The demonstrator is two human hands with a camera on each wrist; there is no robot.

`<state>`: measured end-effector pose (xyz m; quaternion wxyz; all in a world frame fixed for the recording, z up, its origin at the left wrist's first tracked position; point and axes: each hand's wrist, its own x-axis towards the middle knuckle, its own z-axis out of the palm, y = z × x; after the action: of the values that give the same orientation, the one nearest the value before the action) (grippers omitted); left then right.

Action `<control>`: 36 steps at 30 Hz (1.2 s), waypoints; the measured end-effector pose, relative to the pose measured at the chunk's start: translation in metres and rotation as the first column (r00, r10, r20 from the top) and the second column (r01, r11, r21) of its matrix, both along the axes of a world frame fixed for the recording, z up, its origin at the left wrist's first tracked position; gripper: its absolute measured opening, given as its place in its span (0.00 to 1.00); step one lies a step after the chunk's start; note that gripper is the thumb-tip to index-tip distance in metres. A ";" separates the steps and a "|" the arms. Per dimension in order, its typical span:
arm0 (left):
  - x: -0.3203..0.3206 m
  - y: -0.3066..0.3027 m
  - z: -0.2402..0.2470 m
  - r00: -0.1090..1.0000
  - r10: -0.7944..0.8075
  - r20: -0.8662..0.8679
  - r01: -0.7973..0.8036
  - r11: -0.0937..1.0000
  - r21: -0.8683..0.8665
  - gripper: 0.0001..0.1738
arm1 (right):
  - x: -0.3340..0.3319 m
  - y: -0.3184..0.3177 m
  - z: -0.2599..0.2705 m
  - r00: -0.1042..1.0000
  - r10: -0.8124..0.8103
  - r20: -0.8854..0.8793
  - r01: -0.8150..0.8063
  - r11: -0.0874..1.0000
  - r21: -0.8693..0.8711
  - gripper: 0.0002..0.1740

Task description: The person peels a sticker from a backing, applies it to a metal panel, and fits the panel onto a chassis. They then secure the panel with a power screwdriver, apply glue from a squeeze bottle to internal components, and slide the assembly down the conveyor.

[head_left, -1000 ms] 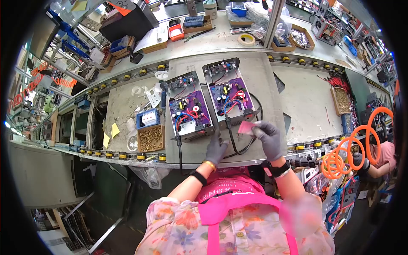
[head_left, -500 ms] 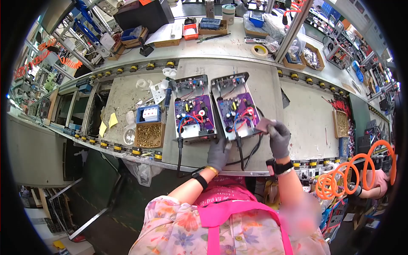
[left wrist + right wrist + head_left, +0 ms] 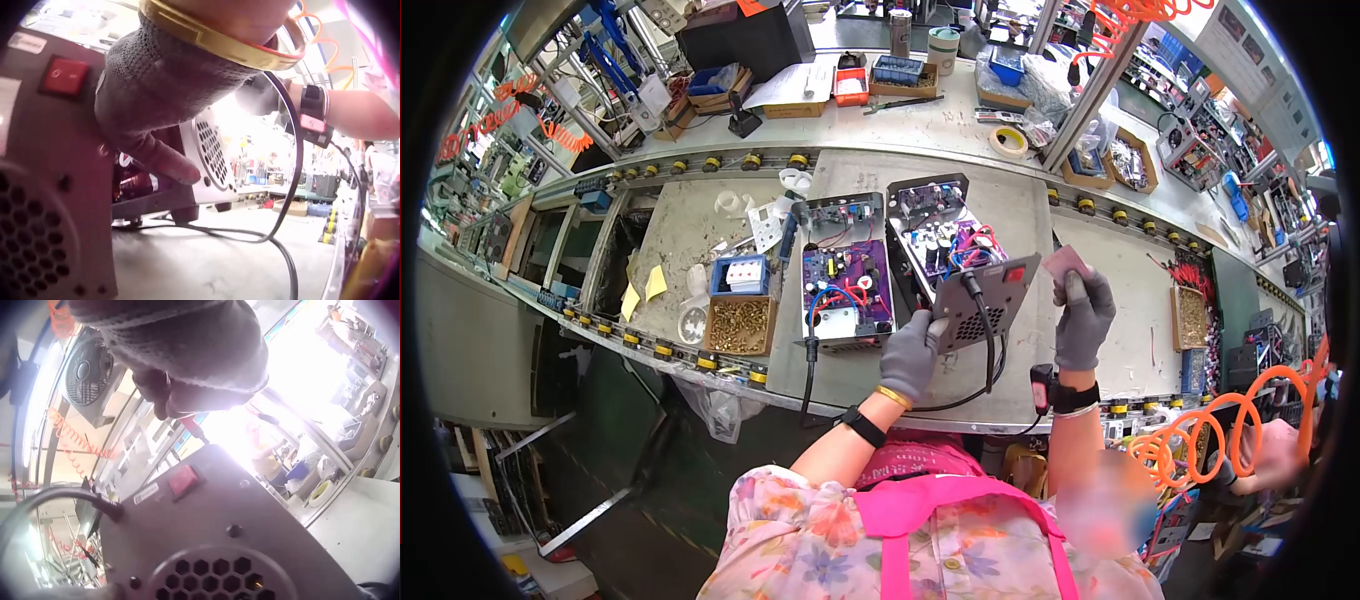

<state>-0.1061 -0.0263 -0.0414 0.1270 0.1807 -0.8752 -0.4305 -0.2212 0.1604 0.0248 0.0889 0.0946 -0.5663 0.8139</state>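
Observation:
Two open metal electronics units with purple circuit boards are side by side on the metal work board. The left unit [image 3: 845, 275] lies flat. The right unit [image 3: 945, 235] is tilted, its end panel [image 3: 985, 305] with red switch and honeycomb vent turned up toward the head camera. My gloved left hand [image 3: 912, 355] grips that unit's near left corner, its thumb along the panel; some fingertips are hidden between the units. Right of the panel, my gloved right hand [image 3: 1086, 318] pinches a thin pinkish square piece [image 3: 1064, 262] upright. A black power cord [image 3: 988, 350] runs from the right unit's panel.
Left of the units stand a blue bin of white parts [image 3: 740, 274] and a box of brass-coloured screws [image 3: 742, 325]. An orange coiled hose [image 3: 1215, 430] hangs at the right. Roller rails [image 3: 1120, 216] border the bench, with a shelf of trays and a tape roll [image 3: 1007, 141] behind.
The right unit has gone from lying flat to tilted, its end panel now showing, with my left hand at its corner. My right hand has moved right and away from the unit, still holding the pinkish piece.

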 end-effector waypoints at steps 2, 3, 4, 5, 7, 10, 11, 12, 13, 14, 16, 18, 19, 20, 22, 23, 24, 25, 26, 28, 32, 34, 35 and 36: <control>-0.004 0.004 0.010 0.998 0.016 0.056 -0.016 1.000 0.009 0.16 | -0.009 0.000 -0.002 0.995 0.046 0.089 -0.059 0.987 0.152 0.05; -0.007 0.005 0.012 0.996 0.023 0.084 -0.024 1.000 0.014 0.16 | -0.013 -0.001 -0.005 0.989 0.063 0.136 -0.093 0.970 0.224 0.04; -0.009 0.007 0.009 0.998 0.052 0.023 -0.053 0.998 0.024 0.15 | -0.015 -0.002 -0.013 0.988 0.118 0.100 -0.139 0.962 0.236 0.04; -0.012 0.009 0.004 0.996 0.085 -0.037 -0.084 0.996 0.038 0.15 | -0.017 -0.002 -0.023 0.982 0.175 0.065 -0.186 0.950 0.251 0.04; -0.017 0.010 -0.001 0.987 0.139 -0.079 -0.133 0.989 0.071 0.13 | -0.014 -0.008 -0.027 0.957 0.277 0.088 -0.290 0.929 0.230 0.08; -0.025 0.009 0.005 0.979 0.171 -0.107 -0.159 0.980 0.120 0.13 | -0.009 -0.022 -0.032 0.920 0.388 0.055 -0.387 0.878 0.283 0.08; -0.026 0.009 0.006 0.980 0.171 -0.105 -0.157 0.979 0.133 0.13 | -0.008 -0.027 -0.029 0.909 0.407 0.088 -0.414 0.857 0.307 0.08; -0.026 0.009 0.007 0.980 0.176 -0.098 -0.161 0.977 0.140 0.13 | -0.007 -0.033 -0.027 0.906 0.419 0.057 -0.413 0.846 0.336 0.08; -0.026 0.009 0.009 0.979 0.180 -0.093 -0.165 0.975 0.148 0.12 | -0.007 -0.038 -0.025 0.902 0.431 0.024 -0.410 0.836 0.366 0.08; -0.027 0.009 0.009 0.979 0.185 -0.091 -0.169 0.973 0.156 0.12 | -0.009 -0.042 -0.022 0.896 0.444 -0.010 -0.404 0.824 0.397 0.08; -0.028 0.009 0.000 0.972 0.190 -0.138 -0.172 0.977 0.129 0.13 | -0.013 -0.045 -0.019 0.876 0.480 0.032 -0.444 0.780 0.442 0.08; -0.027 0.009 -0.003 0.971 0.185 -0.149 -0.169 0.979 0.112 0.13 | -0.017 -0.046 -0.022 0.877 0.481 -0.006 -0.403 0.741 0.537 0.07; -0.027 0.008 -0.002 0.974 0.177 -0.138 -0.164 0.981 0.106 0.13 | -0.017 -0.046 -0.022 0.878 0.478 0.012 -0.413 0.746 0.523 0.07; -0.027 0.008 0.000 0.977 0.170 -0.128 -0.158 0.982 0.101 0.13 | -0.017 -0.046 -0.023 0.879 0.475 0.029 -0.422 0.750 0.509 0.06; -0.027 0.008 0.001 0.974 0.179 -0.142 -0.167 0.981 0.095 0.13 | -0.017 -0.046 -0.023 0.879 0.475 0.038 -0.427 0.750 0.506 0.06; -0.026 0.008 0.002 0.972 0.182 -0.147 -0.170 0.981 0.092 0.12 | -0.018 -0.045 -0.023 0.879 0.476 0.030 -0.422 0.746 0.515 0.06; -0.026 0.008 0.001 0.972 0.183 -0.145 -0.172 0.981 0.090 0.12 | -0.018 -0.045 -0.023 0.879 0.477 0.020 -0.416 0.743 0.524 0.06; -0.027 0.008 0.001 0.972 0.184 -0.144 -0.172 0.981 0.088 0.12 | -0.019 -0.046 -0.023 0.879 0.476 0.020 -0.412 0.736 0.537 0.06; -0.027 0.008 0.001 0.973 0.183 -0.143 -0.172 0.981 0.086 0.12 | -0.019 -0.045 -0.023 0.880 0.475 0.020 -0.406 0.730 0.550 0.06; -0.027 0.008 0.003 0.974 0.184 -0.131 -0.174 0.981 0.087 0.12 | -0.020 -0.045 -0.022 0.882 0.471 0.011 -0.396 0.728 0.560 0.07; -0.028 0.008 -0.001 0.979 0.182 -0.092 -0.172 0.979 0.107 0.13 | -0.019 -0.046 -0.021 0.885 0.466 0.007 -0.396 0.743 0.539 0.08; -0.028 0.008 -0.001 0.978 0.178 -0.105 -0.166 0.980 0.112 0.14 | -0.019 -0.047 -0.021 0.884 0.466 0.022 -0.408 0.749 0.521 0.09; -0.028 0.008 -0.001 0.978 0.176 -0.111 -0.163 0.980 0.114 0.14 | -0.019 -0.048 -0.021 0.884 0.467 0.032 -0.416 0.752 0.510 0.09; -0.028 0.008 -0.001 0.976 0.179 -0.120 -0.166 0.979 0.117 0.14 | -0.019 -0.048 -0.021 0.883 0.467 0.043 -0.424 0.756 0.499 0.09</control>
<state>-0.1341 -0.0184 -0.0421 0.2107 0.2342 -0.8220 -0.4744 -0.2402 0.1127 0.0039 -0.1108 0.2806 -0.7120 0.6341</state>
